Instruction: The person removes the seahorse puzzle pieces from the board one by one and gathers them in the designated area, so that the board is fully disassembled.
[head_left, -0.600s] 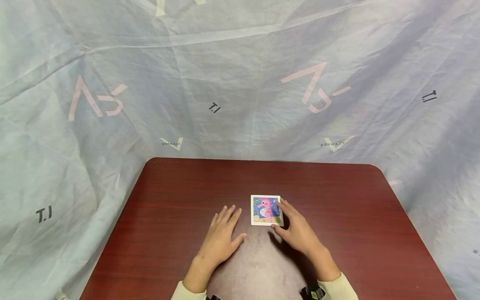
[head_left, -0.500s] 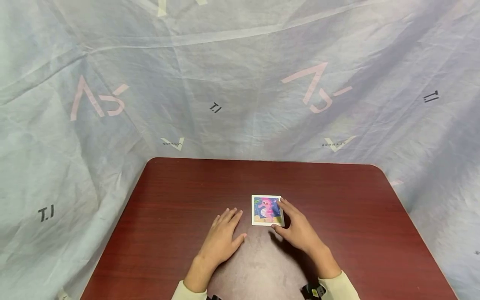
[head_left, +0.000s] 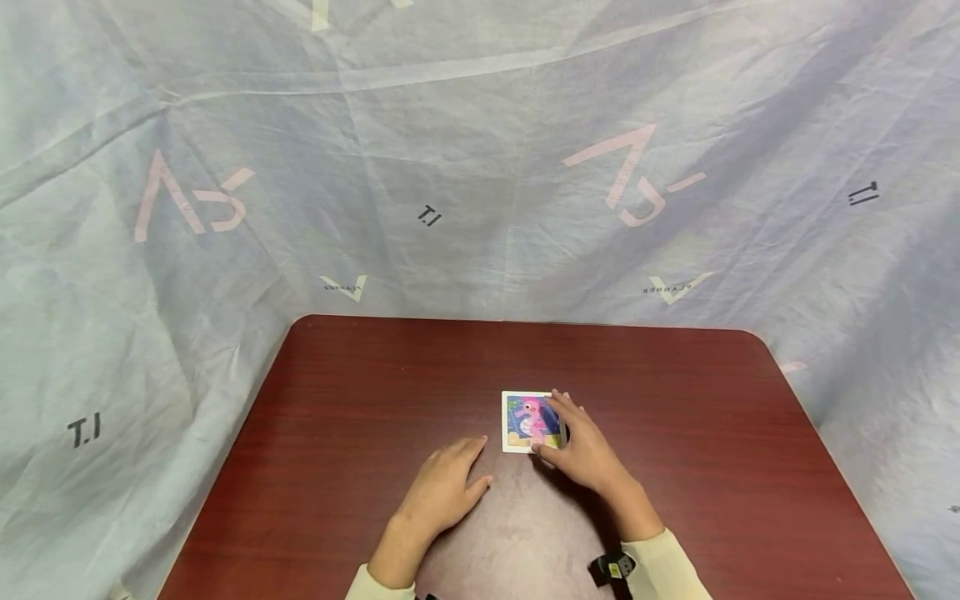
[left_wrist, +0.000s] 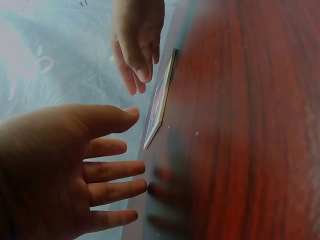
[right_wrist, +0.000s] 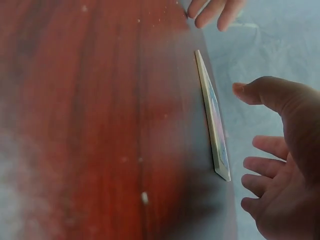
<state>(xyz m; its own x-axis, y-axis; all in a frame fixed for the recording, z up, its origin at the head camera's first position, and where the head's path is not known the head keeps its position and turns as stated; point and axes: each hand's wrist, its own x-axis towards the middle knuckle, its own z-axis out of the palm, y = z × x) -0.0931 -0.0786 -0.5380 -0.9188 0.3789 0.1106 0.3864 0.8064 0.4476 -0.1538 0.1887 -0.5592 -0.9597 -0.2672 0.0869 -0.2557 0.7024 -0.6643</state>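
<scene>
A thin square picture board (head_left: pixel 527 423) with a white border and a pink seahorse on blue lies flat on the table. My right hand (head_left: pixel 591 454) hovers over its right side, thumb near the front edge and fingers near the back corner. In the right wrist view a gap shows between that hand (right_wrist: pixel 292 165) and the board (right_wrist: pixel 214 117), and the fingers are loosely bent. To the left of the board is my left hand (head_left: pixel 437 487), apart from it. Its fingers (left_wrist: pixel 115 171) are straight and spread in the left wrist view, holding nothing.
The dark red wooden table (head_left: pixel 360 375) has rounded far corners. Behind it and at both sides hangs a pale printed cloth (head_left: pixel 480 167). A small black device (head_left: pixel 612 569) sits at the right wrist, by the light sleeve (head_left: pixel 663 567).
My right hand has shifted slightly left, so its fingers and thumb reach further over the board. The left fingertips have drawn back a little toward me. The board lies almost as before.
</scene>
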